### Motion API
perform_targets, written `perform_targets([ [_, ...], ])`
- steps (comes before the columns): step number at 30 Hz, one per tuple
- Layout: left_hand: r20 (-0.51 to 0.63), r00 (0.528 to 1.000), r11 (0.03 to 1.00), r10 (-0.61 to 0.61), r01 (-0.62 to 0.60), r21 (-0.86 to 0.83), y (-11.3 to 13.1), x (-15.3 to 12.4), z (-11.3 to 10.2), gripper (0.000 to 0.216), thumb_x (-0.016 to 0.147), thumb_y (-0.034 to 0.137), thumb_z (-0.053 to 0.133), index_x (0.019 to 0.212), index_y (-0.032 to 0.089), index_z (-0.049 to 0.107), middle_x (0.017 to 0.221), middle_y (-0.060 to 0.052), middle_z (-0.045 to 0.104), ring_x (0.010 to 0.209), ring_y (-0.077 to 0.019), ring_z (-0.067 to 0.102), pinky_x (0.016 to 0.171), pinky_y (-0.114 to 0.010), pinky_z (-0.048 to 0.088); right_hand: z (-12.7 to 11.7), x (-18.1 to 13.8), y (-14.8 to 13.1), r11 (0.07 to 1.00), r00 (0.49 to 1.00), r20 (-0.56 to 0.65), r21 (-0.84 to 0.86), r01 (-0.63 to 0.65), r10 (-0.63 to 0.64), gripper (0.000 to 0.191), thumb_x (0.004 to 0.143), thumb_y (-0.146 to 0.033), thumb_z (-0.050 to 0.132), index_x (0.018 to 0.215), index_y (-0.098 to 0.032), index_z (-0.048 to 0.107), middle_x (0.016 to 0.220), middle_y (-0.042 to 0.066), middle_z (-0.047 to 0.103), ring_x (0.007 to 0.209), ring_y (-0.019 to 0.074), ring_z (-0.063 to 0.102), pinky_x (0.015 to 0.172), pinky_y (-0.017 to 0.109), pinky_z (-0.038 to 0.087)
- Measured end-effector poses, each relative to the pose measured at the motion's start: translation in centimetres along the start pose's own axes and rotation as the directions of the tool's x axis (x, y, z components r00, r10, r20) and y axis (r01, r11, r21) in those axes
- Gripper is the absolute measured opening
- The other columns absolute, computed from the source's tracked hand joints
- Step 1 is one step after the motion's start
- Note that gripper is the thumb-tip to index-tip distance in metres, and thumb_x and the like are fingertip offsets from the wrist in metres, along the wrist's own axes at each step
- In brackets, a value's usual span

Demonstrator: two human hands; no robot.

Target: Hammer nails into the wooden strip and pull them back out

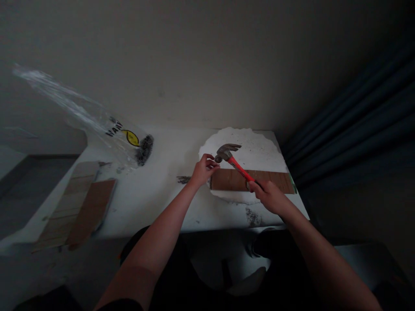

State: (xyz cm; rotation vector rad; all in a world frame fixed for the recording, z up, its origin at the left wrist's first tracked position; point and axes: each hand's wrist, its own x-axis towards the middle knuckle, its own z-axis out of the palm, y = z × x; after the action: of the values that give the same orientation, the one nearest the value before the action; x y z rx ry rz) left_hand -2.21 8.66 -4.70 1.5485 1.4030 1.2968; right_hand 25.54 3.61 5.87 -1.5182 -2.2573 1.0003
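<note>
My right hand (267, 195) is closed round the dark grip of a claw hammer (239, 166) with a red handle. The hammer's metal head hovers just by the fingertips of my left hand (204, 169), its claw pointing away to the right. My left fingers are pinched together over the left end of a brown wooden board (228, 179); whatever they hold is too small to make out. The board lies flat on a white, rough-edged slab (246, 139). Beside my left wrist is a small heap of thin, dark nails (183, 179), partly covered by the hand.
To the left lies a clear plastic bag (97, 123) with dark, small pieces at its bottom end. Two more boards, one pale (66, 201) and one brown (92, 207), rest at the left of the white table (145, 207). A dark curtain (356, 125) hangs on the right.
</note>
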Motion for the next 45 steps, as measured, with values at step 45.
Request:
perform_targets([
  [45, -0.026, 1.000, 0.999, 0.005, -0.004, 0.036, 0.30, -0.18, 0.07, 0.045, 0.074, 0.029, 0.077, 0.105, 0.022, 0.044, 0.082, -0.001, 0.073, 0.074, -0.0154, 0.071, 0.072, -0.028, 0.053, 0.51, -0.18, -0.96, 0.987, 1.000, -0.010, -0.157, 0.022, -0.024, 0.047, 0.101, -0.051, 0.033, 0.084, -0.019, 0.063, 0.080, 0.011, 0.071, 0.076, 0.0224, 0.066, 0.068, 0.031, 0.039],
])
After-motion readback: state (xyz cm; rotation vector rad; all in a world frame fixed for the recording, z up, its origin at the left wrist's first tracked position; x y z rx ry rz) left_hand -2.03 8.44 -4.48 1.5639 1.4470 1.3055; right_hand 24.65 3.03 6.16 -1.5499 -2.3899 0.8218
